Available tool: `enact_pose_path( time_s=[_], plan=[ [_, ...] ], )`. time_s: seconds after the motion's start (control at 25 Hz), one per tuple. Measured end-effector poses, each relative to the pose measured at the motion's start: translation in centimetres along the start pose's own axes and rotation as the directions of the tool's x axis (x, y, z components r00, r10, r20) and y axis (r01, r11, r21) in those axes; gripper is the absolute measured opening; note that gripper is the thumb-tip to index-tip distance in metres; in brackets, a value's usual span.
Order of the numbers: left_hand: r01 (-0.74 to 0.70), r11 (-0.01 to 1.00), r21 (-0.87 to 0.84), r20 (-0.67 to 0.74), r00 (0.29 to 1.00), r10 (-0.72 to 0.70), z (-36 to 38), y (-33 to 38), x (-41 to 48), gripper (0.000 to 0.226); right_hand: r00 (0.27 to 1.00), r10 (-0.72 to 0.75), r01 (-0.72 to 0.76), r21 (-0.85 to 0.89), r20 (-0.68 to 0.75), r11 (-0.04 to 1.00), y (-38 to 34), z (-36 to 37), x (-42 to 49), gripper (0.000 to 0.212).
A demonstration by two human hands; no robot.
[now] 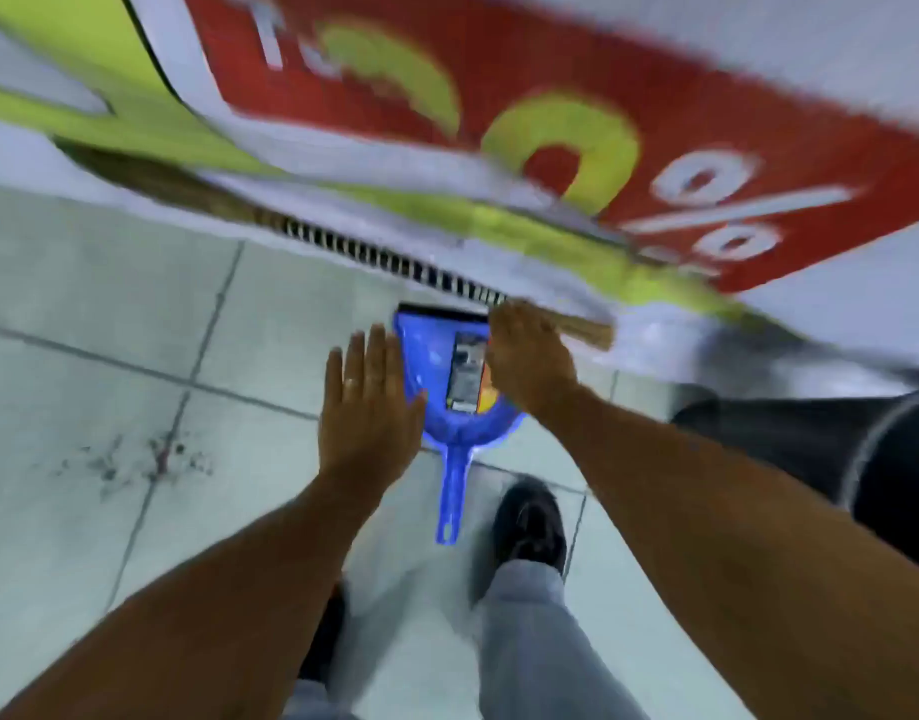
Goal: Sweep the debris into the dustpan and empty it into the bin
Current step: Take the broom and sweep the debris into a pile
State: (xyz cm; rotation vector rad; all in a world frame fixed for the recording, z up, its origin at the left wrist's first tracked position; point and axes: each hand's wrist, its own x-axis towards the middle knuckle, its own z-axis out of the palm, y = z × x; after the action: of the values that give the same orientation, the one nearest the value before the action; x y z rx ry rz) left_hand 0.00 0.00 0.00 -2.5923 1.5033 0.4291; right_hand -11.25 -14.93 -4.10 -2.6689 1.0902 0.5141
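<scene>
A blue dustpan (436, 366) with a label sticker lies flat on the tiled floor, its handle (451, 501) pointing toward me. My left hand (369, 407) hovers open, fingers spread, at the pan's left side. My right hand (530, 356) is closed around a straw hand broom (592, 332) over the pan's right edge, bristles sticking out to the right. A patch of dark debris (145, 459) lies on the floor to the left. The view is blurred.
A large red, green and white banner (550, 122) lies across the floor beyond the pan. A slotted drain grate (395, 262) runs along its edge. My feet in dark shoes (532, 517) stand just behind the pan. A dark object (862, 444) sits at right.
</scene>
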Motion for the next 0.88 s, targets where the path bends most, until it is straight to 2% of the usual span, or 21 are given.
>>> enact_pose_path(
  time_s=[0.12,0.24,0.32,0.4,0.48,0.52,0.6,0.68,0.88],
  plan=[
    [-0.027,0.999,-0.024,0.014,1.0,0.027,5.4,0.3,5.3,0.066,0.987,-0.063,0.053,-0.075,-0.149,0.996,0.5,5.3,5.8,0.049],
    [-0.125,0.992,0.035,0.009,0.992,0.125,10.1,-0.6,9.6,0.067,0.996,-0.047,0.035,-0.15,-0.076,0.988,0.4,8.7,10.8,0.052],
    [-0.179,0.981,0.073,-0.014,0.984,0.18,10.8,-1.8,11.0,0.068,0.99,-0.026,-0.005,-0.215,-0.138,0.977,-0.1,9.1,12.4,0.05],
    [-0.134,0.987,0.086,-0.038,0.99,0.138,9.8,-2.7,11.4,0.067,0.978,-0.064,0.026,-0.19,-0.2,0.981,-0.4,8.1,13.1,0.055],
    [-0.073,0.996,0.045,0.0,0.997,0.073,8.0,-3.3,9.1,0.064,0.968,-0.17,0.135,-0.189,-0.183,0.973,-1.4,5.5,11.2,0.064],
    [-0.042,0.999,0.03,0.01,0.999,0.042,6.8,-3.7,7.3,0.063,0.943,-0.241,0.193,-0.21,-0.231,0.958,-1.9,3.8,9.7,0.065],
    [-0.002,1.0,0.017,0.043,0.999,0.002,4.0,-4.3,2.8,0.063,0.963,-0.245,0.234,-0.109,-0.107,0.966,-3.1,-0.1,6.5,0.065],
    [0.035,0.999,-0.034,0.075,0.997,-0.032,0.3,-5.1,-1.7,0.064,0.972,-0.206,0.211,-0.033,0.116,0.977,-4.7,-3.1,2.4,0.063],
    [0.09,0.995,-0.037,0.178,0.981,-0.082,-9.1,-8.4,-11.2,0.066,0.934,-0.107,0.108,0.014,0.34,0.994,-11.2,-8.2,-9.4,0.054]
  ],
)
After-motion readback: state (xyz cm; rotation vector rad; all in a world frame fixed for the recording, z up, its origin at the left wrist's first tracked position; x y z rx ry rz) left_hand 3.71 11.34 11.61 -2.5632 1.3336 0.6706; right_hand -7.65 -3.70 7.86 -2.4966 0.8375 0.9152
